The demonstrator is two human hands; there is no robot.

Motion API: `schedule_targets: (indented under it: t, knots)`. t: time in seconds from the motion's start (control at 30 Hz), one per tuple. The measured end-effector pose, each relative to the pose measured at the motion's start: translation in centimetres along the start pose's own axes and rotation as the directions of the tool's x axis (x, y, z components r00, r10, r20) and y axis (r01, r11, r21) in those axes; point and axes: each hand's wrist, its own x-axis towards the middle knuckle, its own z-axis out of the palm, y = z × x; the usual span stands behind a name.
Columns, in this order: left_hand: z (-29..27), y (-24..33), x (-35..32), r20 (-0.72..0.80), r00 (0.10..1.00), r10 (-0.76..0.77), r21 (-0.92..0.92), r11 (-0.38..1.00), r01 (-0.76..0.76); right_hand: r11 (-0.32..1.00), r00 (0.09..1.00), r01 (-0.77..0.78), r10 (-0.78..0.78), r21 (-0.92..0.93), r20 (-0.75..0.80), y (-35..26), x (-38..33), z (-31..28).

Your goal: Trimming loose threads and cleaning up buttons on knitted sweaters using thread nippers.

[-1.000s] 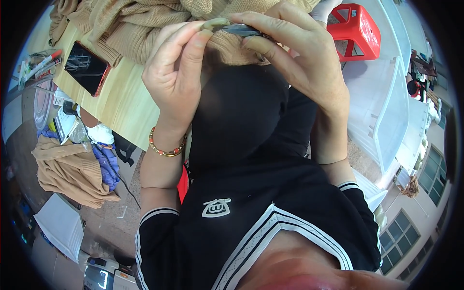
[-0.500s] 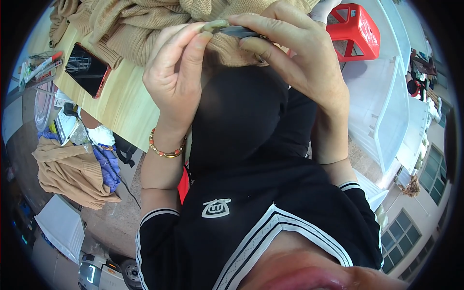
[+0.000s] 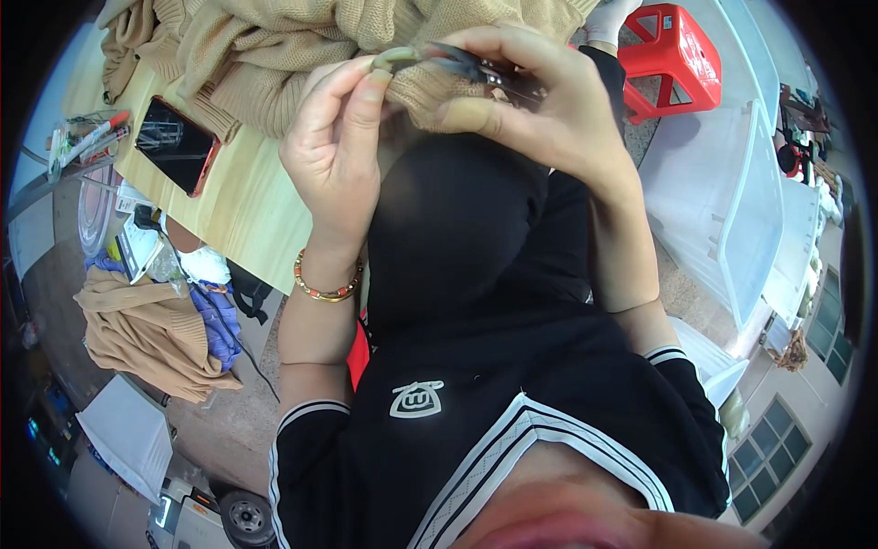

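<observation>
Heaped from eleven to twelve o'clock in thick, soft folds over the smooth, pale wood-grain bench (image 3: 242, 197): a tan knitted garment (image 3: 265, 55), close-stitched, with ribbed bands. At two o'clock, a glossy red plastic stool (image 3: 688, 64). At one o'clock, the right hand (image 3: 576, 119), half curled, thumb apart from the fingers, around slim dark snips (image 3: 462, 64), close against the knit at twelve. At eleven, the left hand (image 3: 334, 133), thumb and forefinger pinched together on the garment's edge. At ten, a flat, dark-glass phone (image 3: 176, 145), red-edged. At six, a small white shield-shaped emblem (image 3: 416, 400) on black cloth.
</observation>
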Motion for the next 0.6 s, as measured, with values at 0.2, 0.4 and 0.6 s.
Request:
schedule_targets:
  t: [0.2, 0.4, 0.6]
  knots:
    - [-0.5, 0.6, 0.6, 0.032, 0.982, -0.185, -0.055, 0.981, 0.186, 0.992, 0.993, -0.111, 0.113, -0.057, 0.034, 0.6, -0.4, 0.1]
    - [-2.0, 3.8, 2.3, 0.18, 0.984, -0.003, 0.427, 0.901, -0.075, 0.958, 0.987, 0.163, -0.158, -0.235, 0.041, -0.8, 0.0, 0.0]
    - [-1.1, 4.6, 1.3, 0.03, 0.975, -0.218, 0.227, 0.952, 0.206, 0.887, 0.952, 0.306, -0.296, -0.347, 0.081, -1.7, -0.1, 0.0]
